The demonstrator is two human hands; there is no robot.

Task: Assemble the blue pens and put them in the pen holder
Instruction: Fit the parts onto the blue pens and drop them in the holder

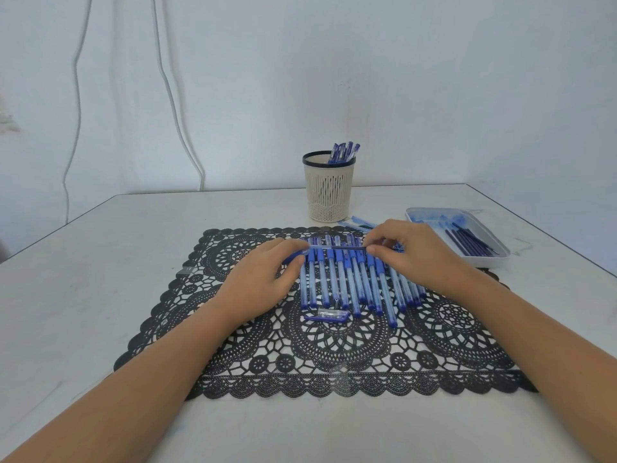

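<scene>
Both hands hold one blue pen (334,248) level above the mat. My left hand (263,279) grips its left end, and my right hand (410,252) pinches its right end. Below them a row of several clear-barrelled blue pens (354,282) lies side by side on the black lace mat (334,355). A loose blue pen cap (329,315) lies in front of the row. The beige pen holder (329,188) with a dark rim stands behind the mat and has several blue pens in it.
A white tray (494,259) at the right holds dark refills and blue parts. A few pen parts (359,222) lie between the holder and the tray. The white table's far edge meets the wall, where white cables (173,105) hang.
</scene>
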